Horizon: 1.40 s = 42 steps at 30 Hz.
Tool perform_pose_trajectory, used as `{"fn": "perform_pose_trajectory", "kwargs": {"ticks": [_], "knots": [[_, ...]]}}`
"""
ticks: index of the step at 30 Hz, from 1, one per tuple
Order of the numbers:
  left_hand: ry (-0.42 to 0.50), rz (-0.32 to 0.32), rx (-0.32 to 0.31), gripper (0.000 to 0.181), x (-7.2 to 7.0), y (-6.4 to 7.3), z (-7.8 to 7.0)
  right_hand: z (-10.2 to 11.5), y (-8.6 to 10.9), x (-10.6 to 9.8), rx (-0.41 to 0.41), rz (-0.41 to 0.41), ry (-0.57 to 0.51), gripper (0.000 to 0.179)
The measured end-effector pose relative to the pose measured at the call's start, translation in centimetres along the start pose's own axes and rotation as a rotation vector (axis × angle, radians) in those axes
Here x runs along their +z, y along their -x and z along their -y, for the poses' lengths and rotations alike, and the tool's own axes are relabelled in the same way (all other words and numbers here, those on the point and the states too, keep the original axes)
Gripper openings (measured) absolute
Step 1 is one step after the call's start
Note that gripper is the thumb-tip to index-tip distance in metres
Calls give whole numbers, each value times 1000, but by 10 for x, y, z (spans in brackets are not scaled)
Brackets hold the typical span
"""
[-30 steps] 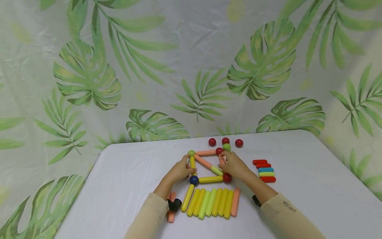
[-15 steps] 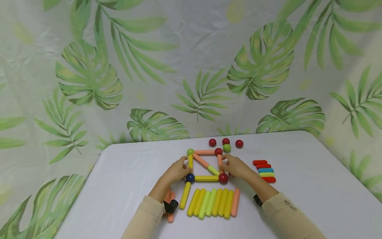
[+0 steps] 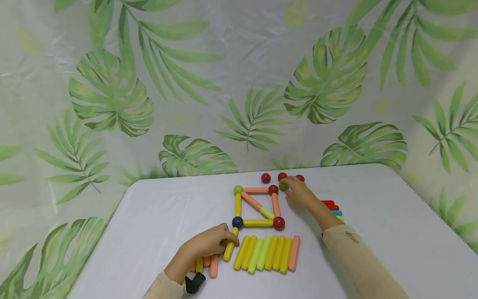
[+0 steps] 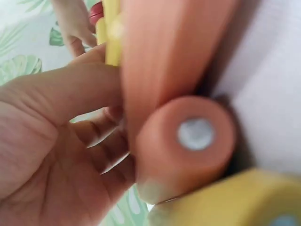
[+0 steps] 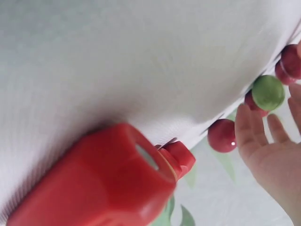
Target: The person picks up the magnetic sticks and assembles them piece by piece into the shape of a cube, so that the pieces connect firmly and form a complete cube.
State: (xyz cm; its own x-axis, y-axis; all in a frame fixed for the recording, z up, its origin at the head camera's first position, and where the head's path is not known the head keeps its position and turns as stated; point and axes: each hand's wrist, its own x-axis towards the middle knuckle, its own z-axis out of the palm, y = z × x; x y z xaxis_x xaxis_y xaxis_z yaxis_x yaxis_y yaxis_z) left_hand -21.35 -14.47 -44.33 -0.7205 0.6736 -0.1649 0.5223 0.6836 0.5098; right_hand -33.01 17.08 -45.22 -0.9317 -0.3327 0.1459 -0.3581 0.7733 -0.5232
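Square frame of smooth, faceted sticks and glossy balls on a white worktop [image 3: 168, 216], whose surface looks finely ribbed at close range. Two sides of the frame [image 3: 258, 223] are yellow and two salmon; a salmon and a lime piece form the diagonal. Corner balls: one green, two red, one blue. From the blue ball [image 3: 237, 222] a yellow stick [image 3: 228, 253] slants towards the wearer.

The left hand [image 3: 209, 241] lays bent fingers across this stick; whether it is pinched cannot be told. Beneath the wrist lie salmon sticks [image 3: 213, 268], one showing a round end with a silvery disc. The right hand [image 3: 298, 194], its fingers parted and nearly straight, is at the loose green ball [image 5: 268, 92]; contact cannot be told. Three red balls [image 3: 266, 178] lie near it.

Before the frame, eight prismatic sticks [image 3: 264, 254] lie side by side. Short sticks [image 3: 328, 203], partly behind the right arm, include a faceted red one. Backdrop: creased, leaf-printed sheet [image 3: 194, 112].
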Motion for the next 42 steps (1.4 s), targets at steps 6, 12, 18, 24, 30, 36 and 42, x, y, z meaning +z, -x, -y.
{"fn": "perform_pose_trajectory", "kwargs": {"ticks": [6, 12, 18, 24, 30, 36, 42], "knots": [[63, -35, 67, 32, 5, -1, 6, -5, -4, 4, 18, 34, 21, 48], [226, -167, 91, 23, 2, -5, 12, -4, -6, 6, 51, 0, 63, 50], [310, -338, 113, 26, 1, -13, 13, -3, -7, 7, 117, 29, 107, 45], [393, -437, 59, 30, 3, -22, 10, -5, -7, 5, 135, 44, 33, 44], [390, -556, -51, 31, 3, -28, 3, -6, -6, 2, 204, 37, -88, 42], [392, -599, -82, 27, 3, -30, 1, -7, -3, -2, 192, 9, -157, 41], [347, -636, -106, 32, 4, -32, -1, 9, 1, -9, 120, -51, -288, 39]]}}
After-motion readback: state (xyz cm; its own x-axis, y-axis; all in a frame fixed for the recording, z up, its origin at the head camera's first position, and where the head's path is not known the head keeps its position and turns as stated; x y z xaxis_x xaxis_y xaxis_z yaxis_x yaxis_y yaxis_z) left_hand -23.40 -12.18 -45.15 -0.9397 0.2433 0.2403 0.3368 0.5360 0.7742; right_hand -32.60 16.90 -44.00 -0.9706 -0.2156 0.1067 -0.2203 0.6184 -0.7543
